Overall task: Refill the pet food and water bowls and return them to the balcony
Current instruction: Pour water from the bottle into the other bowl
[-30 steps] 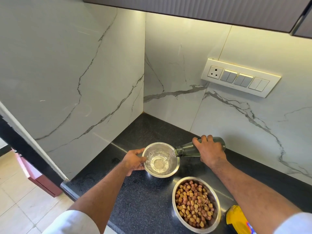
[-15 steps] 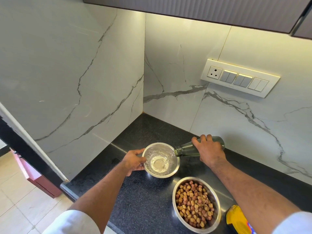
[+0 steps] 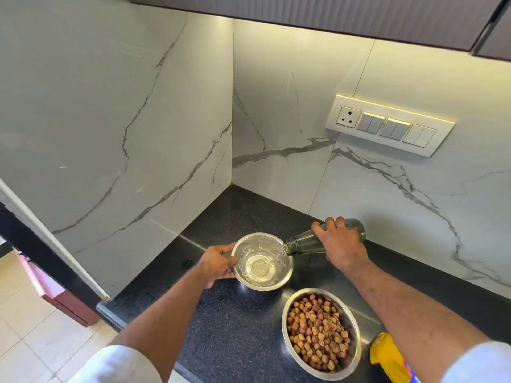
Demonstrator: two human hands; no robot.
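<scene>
- The water bowl is a small steel one on the black counter, near the corner where the two marble walls meet. It holds a shallow pool of clear water, rippled where the stream lands.
- The bottle is dark green glass, tipped almost flat, its mouth just over the bowl's right rim, with a thin stream of water running from it into the bowl.
- The food bowl is a bigger steel one, nearer to me and to the right of the water bowl, apart from it. It is full of brown and reddish kibble.
- A yellow bag lies just right of the food bowl, partly hidden by my right forearm.
- My left hand grips the water bowl's left side, thumb on the rim and fingers curled under the wall.
- My right hand is wrapped over the bottle's body from above, fingers curled round it, wrist bent down.
- A switch panel sits on the right-hand wall, well above the counter.
</scene>
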